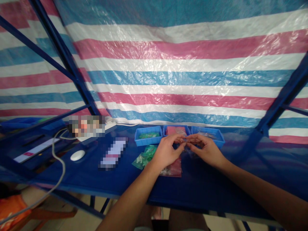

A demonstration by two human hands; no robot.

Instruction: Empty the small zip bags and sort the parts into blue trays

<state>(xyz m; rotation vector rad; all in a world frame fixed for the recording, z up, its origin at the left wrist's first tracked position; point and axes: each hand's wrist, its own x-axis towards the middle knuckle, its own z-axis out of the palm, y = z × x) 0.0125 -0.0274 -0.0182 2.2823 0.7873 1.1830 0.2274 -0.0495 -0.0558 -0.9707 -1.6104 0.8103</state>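
Note:
My left hand [167, 150] and my right hand [205, 149] meet fingertip to fingertip over the blue table [96, 179]. Both pinch something small between them that I cannot make out. Under my left hand lies a clear bag of red pieces [174, 168]. A clear bag of green pieces [144, 157] lies just left of it. Behind my hands stand three small blue trays: the left one [148, 135] holds green pieces, the middle one [176, 130] red pieces, the right one [209, 134] clear or pale pieces.
A white mouse [77, 155] with a grey cable [57, 173] lies at the left, near a flat dark device [33, 150]. Blue metal frame bars [64, 54] and a striped tarpaulin [180, 64] close off the back. An orange object [11, 208] sits low left.

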